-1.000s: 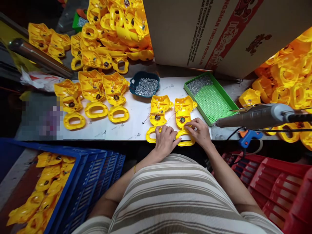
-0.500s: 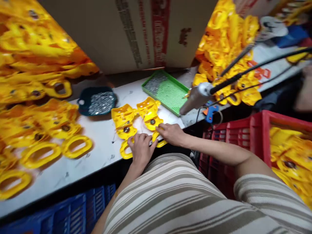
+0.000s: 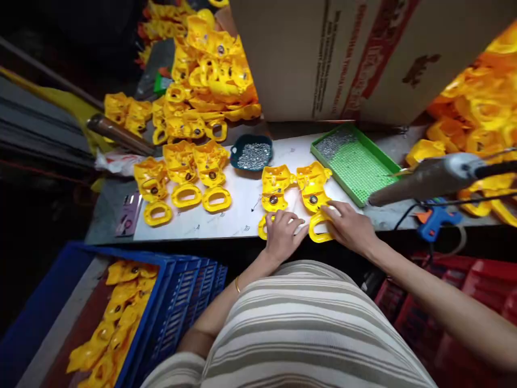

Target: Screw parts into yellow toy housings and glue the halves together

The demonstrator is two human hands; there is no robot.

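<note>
Two open yellow plastic shells, each with an oval handle ring at its near end, lie side by side at the table's front edge. My left hand (image 3: 285, 236) curls its fingers over the ring of the left yellow shell (image 3: 277, 186), covering much of that ring. At the right yellow shell (image 3: 312, 180), my right hand (image 3: 350, 226) has its fingers closed on the right side of the oval ring. A round metallic disc sits inside each shell. Behind them are a dark green dish (image 3: 252, 153) of small metal screws and a green tray (image 3: 357, 167) with more small metal pieces.
More yellow shells (image 3: 212, 167) stand in a row and pile at left, others at right. A large carton (image 3: 307, 59) stands behind. A hanging power screwdriver (image 3: 420, 180) and blue glue gun (image 3: 438, 218) are at right. Below are a blue crate (image 3: 161, 269) and red crates (image 3: 484, 285).
The view has swung left, bringing the blue crate's contents and the table's left end into sight. Both hands stay at the same two shells, with the right hand a little farther from the left.
</note>
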